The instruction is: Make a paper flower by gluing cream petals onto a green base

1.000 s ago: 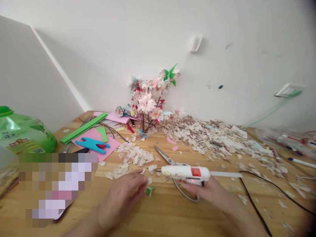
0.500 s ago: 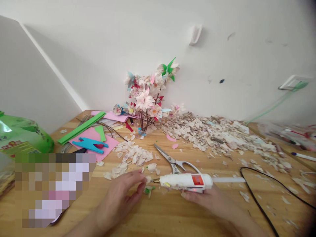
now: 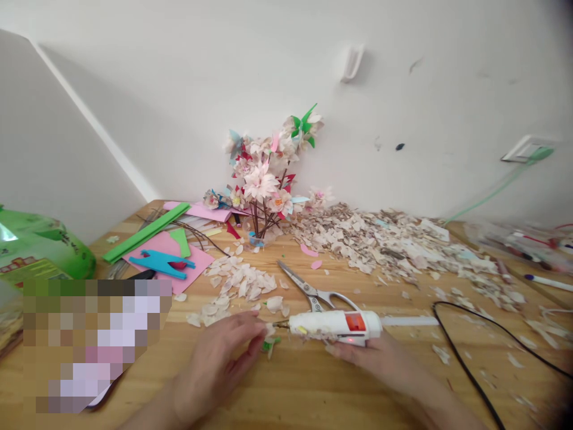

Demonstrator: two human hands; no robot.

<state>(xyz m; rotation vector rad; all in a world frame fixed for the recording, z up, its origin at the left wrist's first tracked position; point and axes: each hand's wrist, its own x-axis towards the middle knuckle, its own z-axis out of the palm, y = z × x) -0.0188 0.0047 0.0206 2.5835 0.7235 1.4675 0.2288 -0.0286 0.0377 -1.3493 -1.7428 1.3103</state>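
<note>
My right hand (image 3: 364,352) is wrapped round a white glue gun (image 3: 329,324) with an orange label, a small red light and a clear glue stick (image 3: 409,321) at its rear. The gun's metal nozzle points left. At its tip, my left hand (image 3: 230,343) pinches a pale petal (image 3: 270,328). A small green piece (image 3: 271,344) shows just below that petal. Open metal scissors (image 3: 308,288) lie behind the gun. Left of them is a spread of loose pale petals (image 3: 244,279).
A flower arrangement (image 3: 264,179) stands by the wall. Dried petals (image 3: 380,239) are heaped to its right. Green and pink paper (image 3: 197,263) and a blue clip-shaped piece (image 3: 162,263) lie left. A black cable (image 3: 465,364) curves at right; a green bag (image 3: 45,245) sits far left.
The view has shifted slightly. My left fingertips and the petal are a little closer round the nozzle tip. Both hands keep their holds.
</note>
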